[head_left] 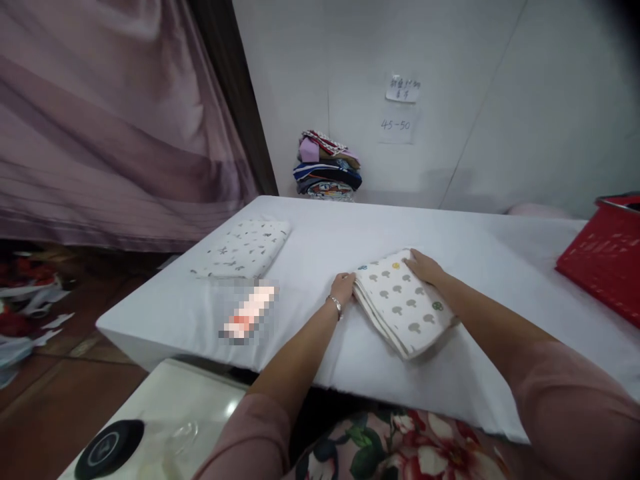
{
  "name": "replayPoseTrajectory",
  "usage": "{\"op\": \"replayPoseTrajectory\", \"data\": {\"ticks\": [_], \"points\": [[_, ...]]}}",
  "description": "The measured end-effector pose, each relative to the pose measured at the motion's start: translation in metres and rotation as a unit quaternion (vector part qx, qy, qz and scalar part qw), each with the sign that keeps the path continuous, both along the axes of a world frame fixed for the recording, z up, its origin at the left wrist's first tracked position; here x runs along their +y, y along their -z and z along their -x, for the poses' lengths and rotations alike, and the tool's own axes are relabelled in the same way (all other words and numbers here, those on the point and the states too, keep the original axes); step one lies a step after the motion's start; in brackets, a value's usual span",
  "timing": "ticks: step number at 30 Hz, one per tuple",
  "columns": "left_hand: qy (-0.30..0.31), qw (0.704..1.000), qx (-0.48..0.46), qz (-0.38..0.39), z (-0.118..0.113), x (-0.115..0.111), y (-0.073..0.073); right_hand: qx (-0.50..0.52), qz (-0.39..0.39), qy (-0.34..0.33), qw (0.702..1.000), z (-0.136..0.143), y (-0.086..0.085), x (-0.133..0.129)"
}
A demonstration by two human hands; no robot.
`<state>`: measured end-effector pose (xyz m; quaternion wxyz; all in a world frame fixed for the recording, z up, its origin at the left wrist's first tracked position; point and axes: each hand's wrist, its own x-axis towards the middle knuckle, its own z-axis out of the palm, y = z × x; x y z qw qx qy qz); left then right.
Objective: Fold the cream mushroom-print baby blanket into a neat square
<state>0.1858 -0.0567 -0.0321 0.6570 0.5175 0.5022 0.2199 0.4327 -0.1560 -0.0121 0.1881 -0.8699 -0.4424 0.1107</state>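
Observation:
Between my two hands is a folded white cloth (404, 303) printed with grey mushroom shapes and a few coloured spots. My left hand (343, 287) grips its left far corner, with a bracelet at the wrist. At the upper right corner, my right hand (425, 268) has hold of the edge, its fingers partly hidden from view. The cloth is slightly tilted, and its layered folds show along the near left side. It is over a white-covered table (320, 233). Further left lies another folded white cloth (243, 250) with small dark prints.
A blurred-out flat object (250, 313) lies near the table's left front edge. Folded clothes (327, 167) are stacked behind the table. A red bag (605, 253) stands at the right. A white surface with a black round object (111, 448) is at lower left.

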Motion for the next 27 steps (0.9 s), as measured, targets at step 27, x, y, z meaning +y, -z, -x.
{"op": "replayPoseTrajectory", "data": {"ticks": [27], "points": [[0.100, 0.921, 0.036, -0.374, 0.024, 0.002, 0.011, -0.077, -0.033, -0.165, 0.983, 0.163, -0.017, -0.053]]}}
